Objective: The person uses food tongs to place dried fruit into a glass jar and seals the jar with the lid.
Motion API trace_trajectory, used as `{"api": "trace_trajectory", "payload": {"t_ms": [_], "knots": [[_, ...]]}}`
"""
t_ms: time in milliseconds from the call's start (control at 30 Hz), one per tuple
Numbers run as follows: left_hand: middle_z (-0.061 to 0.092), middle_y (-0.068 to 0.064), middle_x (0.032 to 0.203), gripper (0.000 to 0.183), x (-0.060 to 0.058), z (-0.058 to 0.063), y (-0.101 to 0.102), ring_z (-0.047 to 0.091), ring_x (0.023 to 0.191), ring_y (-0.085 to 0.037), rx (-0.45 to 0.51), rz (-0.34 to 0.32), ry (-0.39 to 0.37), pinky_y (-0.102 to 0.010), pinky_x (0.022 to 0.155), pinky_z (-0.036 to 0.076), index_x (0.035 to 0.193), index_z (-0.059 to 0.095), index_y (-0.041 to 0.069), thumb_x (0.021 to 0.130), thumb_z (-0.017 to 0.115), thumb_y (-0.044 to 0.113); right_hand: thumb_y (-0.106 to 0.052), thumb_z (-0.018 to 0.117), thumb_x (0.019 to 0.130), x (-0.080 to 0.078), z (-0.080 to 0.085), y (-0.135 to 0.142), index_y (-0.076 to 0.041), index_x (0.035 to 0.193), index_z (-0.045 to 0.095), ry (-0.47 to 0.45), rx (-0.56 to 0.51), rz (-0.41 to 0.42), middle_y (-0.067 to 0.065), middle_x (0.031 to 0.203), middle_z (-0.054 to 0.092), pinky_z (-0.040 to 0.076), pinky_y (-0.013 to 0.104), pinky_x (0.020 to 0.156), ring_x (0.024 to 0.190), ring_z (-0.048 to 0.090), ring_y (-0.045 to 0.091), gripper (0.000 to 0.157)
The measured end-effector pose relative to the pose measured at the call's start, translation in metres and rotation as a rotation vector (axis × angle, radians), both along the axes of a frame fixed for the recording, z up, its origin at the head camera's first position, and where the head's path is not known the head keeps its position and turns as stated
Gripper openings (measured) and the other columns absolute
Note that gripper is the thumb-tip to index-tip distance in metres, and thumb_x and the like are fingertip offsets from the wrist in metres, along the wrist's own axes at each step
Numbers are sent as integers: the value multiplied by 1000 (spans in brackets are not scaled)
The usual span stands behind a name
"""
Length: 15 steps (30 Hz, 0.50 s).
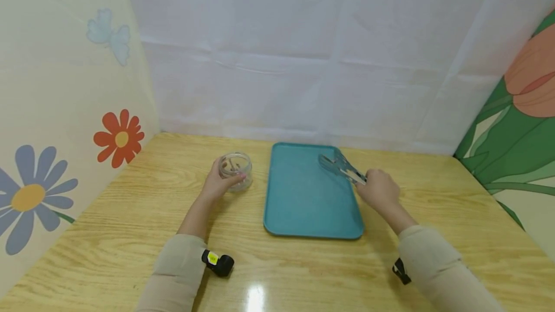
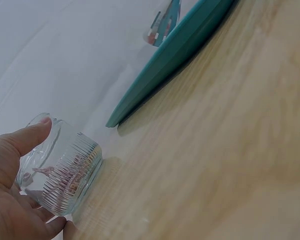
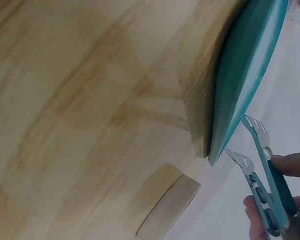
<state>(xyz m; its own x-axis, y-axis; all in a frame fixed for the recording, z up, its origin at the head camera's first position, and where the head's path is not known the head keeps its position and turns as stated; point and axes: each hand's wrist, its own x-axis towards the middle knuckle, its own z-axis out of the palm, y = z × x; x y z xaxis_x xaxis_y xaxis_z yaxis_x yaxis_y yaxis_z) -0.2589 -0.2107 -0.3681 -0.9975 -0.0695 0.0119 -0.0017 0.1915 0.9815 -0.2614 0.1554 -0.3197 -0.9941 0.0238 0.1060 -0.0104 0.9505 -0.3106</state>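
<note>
Glass jar, clear, round, ribbed (image 2: 72, 175) (likely rigid, fragile; hold around side): left hand (image 1: 215, 184) grips it, right hand (image 1: 379, 189) silver metal tongs (image 3: 278, 185).

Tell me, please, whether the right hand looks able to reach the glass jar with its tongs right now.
Probably yes: the right hand holds the slotted tongs over the teal tray, with nothing standing between them and the glass jar, whose mouth looks uncovered though the left hand grips it.
</note>
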Motion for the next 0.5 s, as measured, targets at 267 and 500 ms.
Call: {"api": "trace_trajectory", "payload": {"t_ms": [267, 500], "knots": [[9, -17, 140, 89, -1, 0, -1, 20, 122, -36, 14, -12, 0, -44, 95, 25, 139, 4, 13, 77, 67, 20, -22, 54, 76, 1, -3, -2, -3, 68, 53, -3, 20, -9, 10, 66, 50, 35, 36, 43, 58, 48, 25, 21], [10, -16, 140, 88, 0, 0, -1, 20, 122, -36, 16, -5, -5, -43, 95, 25, 139, 6, 14, 77, 67, 20, -22, 53, 78, 1, -5, -4, -4, 63, 50, 3, 65, 27, 8, 60, 48, 34, 34, 41, 52, 46, 23, 23]]}}
